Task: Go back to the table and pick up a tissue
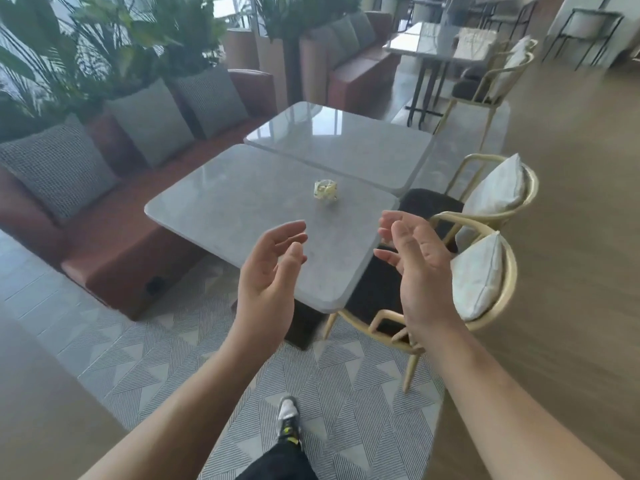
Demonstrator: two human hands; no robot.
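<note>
My left hand [268,268] and my right hand [415,268] are raised in front of me, palms facing each other, fingers relaxed and holding nothing. Both hover near the front corner of a grey marble table [225,209]. A small crumpled yellow-and-clear wrapper [325,190] lies on that table, beyond my fingertips and apart from them. My right hand is nearest to a gold-framed chair [507,289] with a white cushion.
A second grey table [346,140] abuts the first. A brown bench sofa [114,258] with grey cushions runs along the left, plants behind it. Another gold chair [498,188] stands at the right. Patterned rug [156,368] and my shoe [287,415] lie below.
</note>
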